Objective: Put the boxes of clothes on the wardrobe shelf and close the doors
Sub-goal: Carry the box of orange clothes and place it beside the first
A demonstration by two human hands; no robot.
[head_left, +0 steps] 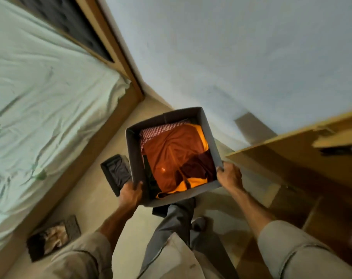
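Note:
A grey fabric box (210,135) filled with orange, maroon and checked clothes hangs in the air in front of me, above the floor. My left hand (129,193) grips its near left corner. On the near right corner of the rim my right hand (229,175) is closed. Two more boxes sit on the floor: a small dark one with grey cloth (115,174) just left of the held box, and another with pale cloth (50,239) near the bed. The wooden wardrobe (303,164) stands at the right with a door (257,156) swung open.
A bed with a pale green sheet (40,109) fills the left side, its wooden frame (102,141) bordering a narrow strip of beige floor (94,200). A light blue wall (231,57) is ahead. My legs (177,228) are below the box.

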